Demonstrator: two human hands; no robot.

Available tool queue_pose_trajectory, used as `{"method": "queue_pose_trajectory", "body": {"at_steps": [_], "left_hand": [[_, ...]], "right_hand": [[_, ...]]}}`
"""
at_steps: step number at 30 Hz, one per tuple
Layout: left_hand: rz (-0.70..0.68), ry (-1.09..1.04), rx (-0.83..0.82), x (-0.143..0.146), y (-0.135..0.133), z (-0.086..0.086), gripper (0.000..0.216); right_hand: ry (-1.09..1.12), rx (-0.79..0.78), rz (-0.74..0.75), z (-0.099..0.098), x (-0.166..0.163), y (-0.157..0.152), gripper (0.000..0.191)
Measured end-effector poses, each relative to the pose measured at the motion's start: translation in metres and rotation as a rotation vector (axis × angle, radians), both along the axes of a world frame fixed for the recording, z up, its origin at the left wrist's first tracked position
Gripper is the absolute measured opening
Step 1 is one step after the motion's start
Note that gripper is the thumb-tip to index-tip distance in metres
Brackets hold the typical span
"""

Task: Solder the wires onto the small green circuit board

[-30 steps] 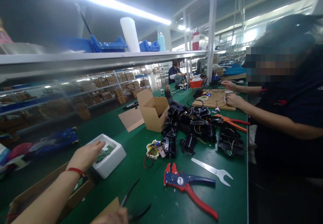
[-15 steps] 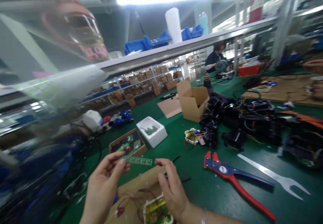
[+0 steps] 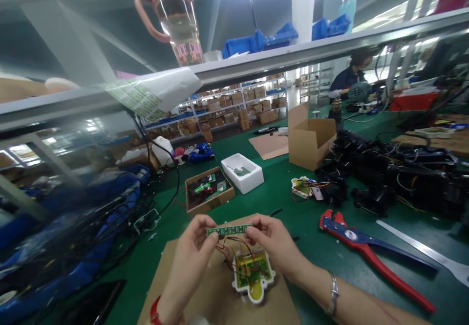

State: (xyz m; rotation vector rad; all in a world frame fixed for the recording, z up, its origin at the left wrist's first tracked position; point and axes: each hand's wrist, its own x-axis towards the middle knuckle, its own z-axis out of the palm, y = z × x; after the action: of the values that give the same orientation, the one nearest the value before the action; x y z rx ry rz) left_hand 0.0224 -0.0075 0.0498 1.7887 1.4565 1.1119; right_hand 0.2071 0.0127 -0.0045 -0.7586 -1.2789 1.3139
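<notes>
A narrow green circuit board strip [image 3: 230, 230] is stretched level between my two hands. My left hand [image 3: 194, 247] pinches its left end between thumb and fingers. At the other end, the thumb and fingertips of my right hand [image 3: 271, 239] close on the strip. Just below lies a white plastic housing [image 3: 255, 295] with a green board, yellow tape and red and black wires, resting on a sheet of brown cardboard [image 3: 208, 295]. Some of the wires run up close under the strip; whether they touch it I cannot tell.
Beyond my hands stand a cardboard tray [image 3: 214, 203] of boards and a white foam box [image 3: 252, 183]. Wire strippers [image 3: 351, 237] and a metal wrench [image 3: 421, 249] lie right. Black plastic parts [image 3: 403, 168] are heaped behind them. Someone [image 3: 348, 78] sits far back.
My right hand has come onto the strip's right end, where it was apart before. The view has shifted left, so the housing shows fully.
</notes>
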Motion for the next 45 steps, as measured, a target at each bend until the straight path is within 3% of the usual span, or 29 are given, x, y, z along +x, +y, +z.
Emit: {"method": "queue_pose_trajectory", "body": {"at_steps": [7,17,22,26,29,31,34,38,42,45], "left_hand": [[-0.18,0.364,0.022,0.009,-0.012,0.008,0.007],[-0.468,0.326,-0.093,0.009,-0.017,0.019,0.019],[-0.343,0.536,-0.188,-0.012,-0.011,0.026,0.018],[-0.263,0.805,-0.341,-0.044,0.004,0.007,0.006],[-0.238,0.868,-0.439,-0.056,0.012,-0.006,0.012],[-0.223,0.83,-0.42,-0.054,0.011,-0.004,0.013],[-0.217,0.664,-0.28,-0.036,-0.001,0.013,0.016],[-0.352,0.386,-0.18,-0.004,-0.023,0.029,0.032],[-0.441,0.186,-0.141,0.012,-0.031,0.025,0.033],[-0.424,0.178,-0.128,0.013,-0.031,0.022,0.031]], "right_hand": [[-0.033,-0.019,0.124,-0.001,-0.001,-0.009,0.026],[0.022,-0.219,0.238,0.011,-0.002,-0.016,0.045],[0.1,-0.34,0.238,0.009,-0.003,-0.017,0.045],[0.119,-0.392,0.226,0.006,-0.003,-0.017,0.043],[0.114,-0.404,0.222,0.007,-0.003,-0.018,0.042],[0.108,-0.401,0.217,0.008,-0.004,-0.019,0.042],[0.086,-0.397,0.219,0.01,-0.004,-0.021,0.044],[0.043,-0.397,0.25,0.01,-0.005,-0.023,0.045],[-0.006,-0.389,0.289,0.008,-0.006,-0.025,0.047],[-0.045,-0.352,0.291,0.007,-0.006,-0.025,0.051]]}}
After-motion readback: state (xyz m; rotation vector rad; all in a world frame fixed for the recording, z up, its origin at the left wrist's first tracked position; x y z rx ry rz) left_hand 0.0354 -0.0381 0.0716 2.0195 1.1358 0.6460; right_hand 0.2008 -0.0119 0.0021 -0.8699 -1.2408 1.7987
